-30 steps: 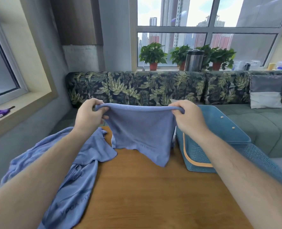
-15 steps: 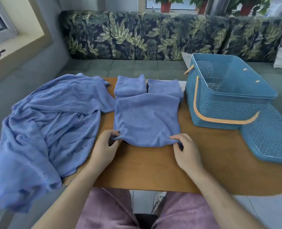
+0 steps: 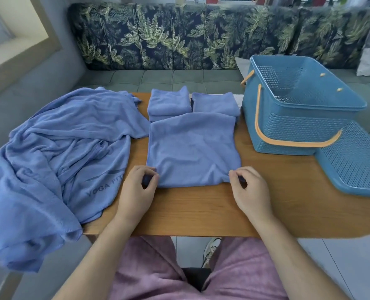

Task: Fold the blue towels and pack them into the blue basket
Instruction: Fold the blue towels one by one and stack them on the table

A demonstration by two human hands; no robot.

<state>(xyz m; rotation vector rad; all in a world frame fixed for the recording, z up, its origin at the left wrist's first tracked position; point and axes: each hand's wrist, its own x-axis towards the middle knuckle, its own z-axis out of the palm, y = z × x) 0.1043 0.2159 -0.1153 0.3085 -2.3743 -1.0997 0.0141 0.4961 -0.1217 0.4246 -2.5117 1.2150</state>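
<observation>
— Two corners are being pinched, yes? Which hand is taking which?

— The left hand [image 3: 136, 191] is gripping the seven o'clock corner of the square blue terry towel [image 3: 192, 150] between thumb and curled fingers. The right hand [image 3: 251, 191] is pinching the five o'clock corner the same way.

— And where is that towel lying?

— It is lying flat in the middle of the wooden table [image 3: 201, 213]. Its far edge is overlapping two smaller folded blue towels [image 3: 169, 102], which are sitting side by side at twelve o'clock.

— Where is the basket standing?

— The blue perforated plastic basket [image 3: 298, 126] with orange handles is standing upright at two o'clock from the flat towel, near it but apart. A blue perforated lid [image 3: 357, 161] is lying at three o'clock, just beside the basket's near right corner.

— Anything at nine?

— A big crumpled blue towel [image 3: 60, 159] printed "YOGA FIT" is sprawling there. It is spilling over the table's left edge and reaching up beside the flat towel's far left corner. A leaf-patterned sofa [image 3: 179, 35] is running along behind everything.
</observation>
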